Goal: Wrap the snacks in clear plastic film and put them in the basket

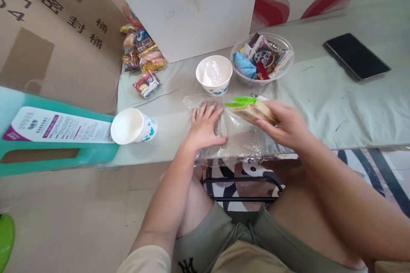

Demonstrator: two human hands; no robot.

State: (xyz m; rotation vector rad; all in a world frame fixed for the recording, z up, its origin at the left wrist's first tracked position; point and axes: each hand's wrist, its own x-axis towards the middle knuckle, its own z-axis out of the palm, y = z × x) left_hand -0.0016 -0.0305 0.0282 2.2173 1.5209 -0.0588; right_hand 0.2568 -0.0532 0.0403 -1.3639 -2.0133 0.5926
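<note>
My left hand (206, 126) lies with its fingers spread on a crinkled clear plastic sheet or bag (243, 140) at the table's front edge. In my right hand (285, 123) is a flat tan bundle with a bright green strip (253, 110), gripped between thumb and fingers just above the plastic. Its exact kind I cannot make out. Beyond my hands stands an upright white paper cup (209, 87) with a blue-green pattern. To its right is a clear round plastic bowl (282, 72) full of wrapped snacks. A second paper cup (149, 129) sits to the left.
Wrapped bread and snacks (150, 55) lie at the back left, with a single packet (147, 84) in front. A brown carton (96, 68) and a teal container (64, 153) stand left. White boxes (205, 8) line the back. A dark phone or tablet (355, 55) lies right.
</note>
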